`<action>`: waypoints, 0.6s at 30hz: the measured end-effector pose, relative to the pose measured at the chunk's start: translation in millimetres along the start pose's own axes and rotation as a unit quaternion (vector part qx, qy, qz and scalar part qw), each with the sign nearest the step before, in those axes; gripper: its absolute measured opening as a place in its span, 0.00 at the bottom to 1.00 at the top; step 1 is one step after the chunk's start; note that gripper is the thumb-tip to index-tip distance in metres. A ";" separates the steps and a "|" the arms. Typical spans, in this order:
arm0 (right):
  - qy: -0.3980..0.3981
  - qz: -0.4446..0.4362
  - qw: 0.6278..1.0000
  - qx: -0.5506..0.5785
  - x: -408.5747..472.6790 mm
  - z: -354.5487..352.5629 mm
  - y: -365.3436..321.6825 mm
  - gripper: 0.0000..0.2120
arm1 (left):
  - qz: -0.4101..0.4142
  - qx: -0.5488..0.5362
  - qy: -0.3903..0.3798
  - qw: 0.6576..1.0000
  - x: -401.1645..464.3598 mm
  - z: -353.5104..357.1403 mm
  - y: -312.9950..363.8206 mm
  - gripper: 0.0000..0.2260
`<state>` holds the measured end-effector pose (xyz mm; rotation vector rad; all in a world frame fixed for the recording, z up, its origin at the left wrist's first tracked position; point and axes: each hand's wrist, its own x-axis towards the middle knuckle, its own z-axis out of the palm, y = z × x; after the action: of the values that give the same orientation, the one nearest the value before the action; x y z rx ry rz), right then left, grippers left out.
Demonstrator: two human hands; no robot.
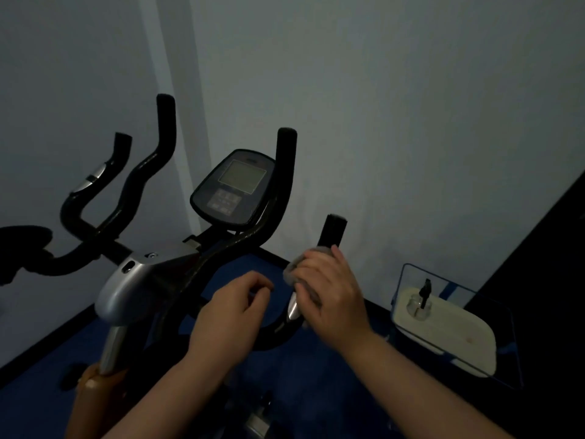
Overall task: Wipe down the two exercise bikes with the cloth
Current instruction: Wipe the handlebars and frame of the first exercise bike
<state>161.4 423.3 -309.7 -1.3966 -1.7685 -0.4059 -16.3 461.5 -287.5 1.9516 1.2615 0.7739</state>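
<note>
An exercise bike stands before me, with a grey console [235, 188], a silver column cover [133, 289] and black curved handlebars [278, 191]. My right hand [332, 296] grips a grey cloth [296, 267] wrapped round the right handlebar grip [334, 229], just above its silver pulse sensor [292, 308]. My left hand [231, 315] hovers over the lower handlebar bend with fingers curled, holding nothing that I can see. A second set of black handlebars [95, 185] rises further left.
A white wall is close behind the bike. The floor [316, 375] is blue. A small glass table [456, 324] at the right carries a white tray and a small bottle. A dark panel [544, 280] fills the right edge.
</note>
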 end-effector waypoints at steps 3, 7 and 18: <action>-0.008 -0.126 0.986 -0.106 45.8 -20.5 32.7 0.06 | 0.003 0.010 -0.005 1.000 -3.4 -1.1 1.2 0.05; -0.010 -0.069 0.993 -0.092 77.5 -31.6 45.7 0.06 | -0.010 0.001 0.011 1.000 -4.1 -2.4 5.0 0.04; 0.048 0.084 0.995 0.005 73.1 -13.2 22.7 0.07 | -0.015 -0.011 0.023 1.000 -3.3 -3.0 5.3 0.05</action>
<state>184.5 469.1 -251.4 -1.4818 -1.5591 -0.3674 -17.0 457.5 -281.9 1.9037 1.3015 0.8183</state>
